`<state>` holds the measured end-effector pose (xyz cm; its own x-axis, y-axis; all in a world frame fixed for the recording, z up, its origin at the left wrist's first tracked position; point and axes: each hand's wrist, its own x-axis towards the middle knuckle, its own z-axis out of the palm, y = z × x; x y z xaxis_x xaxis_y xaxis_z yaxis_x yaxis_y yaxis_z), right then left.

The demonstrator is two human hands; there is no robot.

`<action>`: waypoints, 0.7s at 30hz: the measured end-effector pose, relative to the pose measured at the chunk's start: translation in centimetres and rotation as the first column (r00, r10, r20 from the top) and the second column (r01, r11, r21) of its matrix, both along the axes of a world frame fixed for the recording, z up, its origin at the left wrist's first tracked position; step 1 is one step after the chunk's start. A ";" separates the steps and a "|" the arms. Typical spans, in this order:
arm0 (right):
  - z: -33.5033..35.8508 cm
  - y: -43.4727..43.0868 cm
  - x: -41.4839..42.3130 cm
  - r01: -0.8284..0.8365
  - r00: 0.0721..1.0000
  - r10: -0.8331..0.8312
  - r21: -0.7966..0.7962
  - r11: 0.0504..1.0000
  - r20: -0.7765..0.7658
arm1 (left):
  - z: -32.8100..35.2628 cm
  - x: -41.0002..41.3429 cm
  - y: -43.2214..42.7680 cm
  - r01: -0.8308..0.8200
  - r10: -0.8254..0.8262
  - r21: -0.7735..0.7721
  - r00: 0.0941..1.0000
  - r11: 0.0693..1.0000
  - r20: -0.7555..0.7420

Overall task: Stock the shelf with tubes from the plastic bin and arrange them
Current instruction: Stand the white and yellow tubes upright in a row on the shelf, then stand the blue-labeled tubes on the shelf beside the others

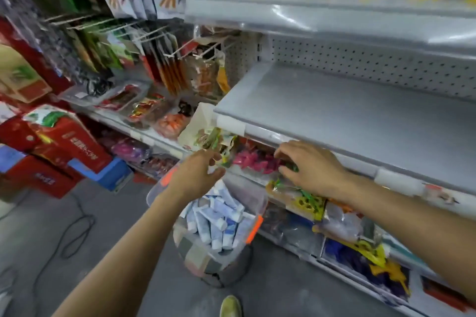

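Cartons (pixel 64 141) in red stand at the left; the left hand (pixel 195 175) reaches toward packets (pixel 219 141), fingers loosely spread and open; below it the plastic bin (pixel 253 198) holds the white-and-blue tubes (pixel 219 216); the right hand (pixel 311 167) curls its fingers onto pink goods (pixel 255 162) under the grey shelf (pixel 347 110), though I cannot tell whether they grip

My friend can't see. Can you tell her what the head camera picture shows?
A person's left hand and right hand reach among colourful packets on a shop shelf, just under a wide grey shelf. Below the hands stands a clear plastic bin full of white-and-blue tubes.
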<state>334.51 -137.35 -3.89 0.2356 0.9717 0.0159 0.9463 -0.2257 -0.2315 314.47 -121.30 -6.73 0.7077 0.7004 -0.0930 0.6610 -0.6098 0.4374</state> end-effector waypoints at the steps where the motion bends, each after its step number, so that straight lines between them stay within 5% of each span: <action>1: -1.8 2.8 -1.0 -0.025 0.999 0.022 -0.049 0.999 -0.049 | -1.8 -1.0 2.2 -0.043 0.042 -0.069 0.999 0.997 -0.016; 5: -10.7 11.4 -3.7 -0.077 0.965 0.011 -0.242 0.967 -0.262 | -10.2 -2.8 8.4 -0.249 0.234 -0.396 0.968 0.884 -0.085; 9: -20.5 16.2 -4.8 -0.051 0.909 -0.155 -0.473 0.880 -0.387 | -18.8 -2.3 11.0 -0.440 0.472 -0.752 0.860 0.491 -0.196; 14: -30.8 18.4 -5.1 0.042 0.839 -0.388 -0.666 0.745 -0.381 | -28.9 -0.9 11.1 -0.593 0.586 -0.791 0.697 0.148 -0.413; 21: -40.9 19.3 -6.8 0.267 0.667 -0.651 -0.699 0.663 -0.363 | -37.7 1.2 10.1 -0.652 0.654 -0.747 0.510 -0.130 -0.559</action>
<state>327.70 -118.05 -44.80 0.4277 0.4972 -0.7549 0.4100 -0.8510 -0.3282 315.66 -111.18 -44.47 -0.0436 0.3022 -0.9522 0.4888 0.8377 0.2435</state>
